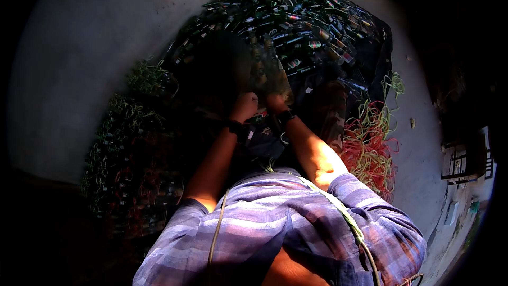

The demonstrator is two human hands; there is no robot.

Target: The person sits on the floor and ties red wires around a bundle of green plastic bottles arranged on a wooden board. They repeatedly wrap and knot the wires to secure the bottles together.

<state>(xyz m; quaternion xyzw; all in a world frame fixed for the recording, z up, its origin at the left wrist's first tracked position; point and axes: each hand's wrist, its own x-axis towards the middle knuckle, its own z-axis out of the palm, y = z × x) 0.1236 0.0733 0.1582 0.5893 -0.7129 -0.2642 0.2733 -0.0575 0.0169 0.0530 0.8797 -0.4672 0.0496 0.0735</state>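
Note:
My left hand (pixel 244 107) is closed in a fist in front of me, in deep shadow; what it grips, if anything, is hidden. Close beside it on the right is my right hand (pixel 275 103), its fingers lost in the dark against a dim brownish bundle (pixel 260 71). That bundle looks like several bottles side by side, though shadow blurs its outline. Both wrists wear dark bands. Just beyond the hands rises a large heap of green glass bottles (pixel 312 45), some with labels, lying in all directions.
Red and yellow-green plastic strings (pixel 370 145) lie in a tangled pile at the right. Along the left stand rows of bottles tied with string (pixel 114 153), mostly in shadow. A pale concrete floor (pixel 418 143) runs along the right, with a dark slatted frame (pixel 465 161) farther out.

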